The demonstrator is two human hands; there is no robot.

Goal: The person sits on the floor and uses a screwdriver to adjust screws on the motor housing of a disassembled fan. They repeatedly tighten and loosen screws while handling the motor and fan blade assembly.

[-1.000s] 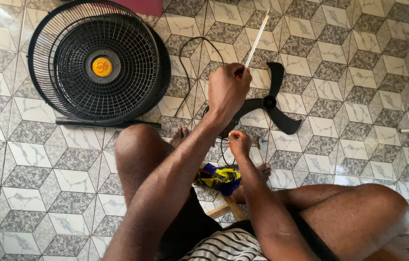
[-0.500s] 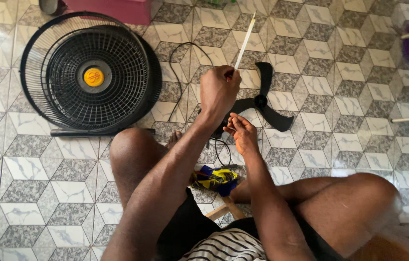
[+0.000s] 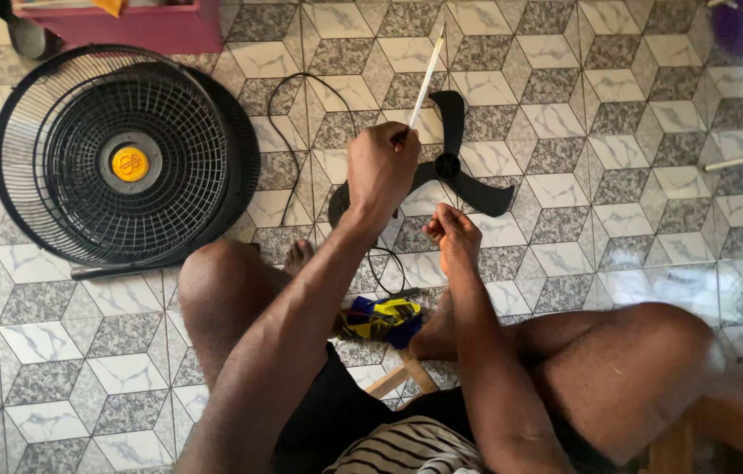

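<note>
Since half a second ago the left hand [image 3: 382,167] has shifted little against the floor, while the black fan blade [image 3: 450,167] now lies closer behind it and the right hand [image 3: 452,235] has dropped slightly lower. The left hand is a closed fist around the lower end of a thin white stick [image 3: 428,72], which rises up and away from the fist, tilted a little rightward. Just below and right of that fist, the right hand pinches something too small to make out between fingertips. Nearer than both hands, a blue and yellow cloth [image 3: 382,318] lies between the bent legs. A black cable [image 3: 301,132] loops over the tiles left of the fist. Well left of it lies the round black fan grille [image 3: 108,158]. Beyond that stands a dark red box [image 3: 126,26].
</note>
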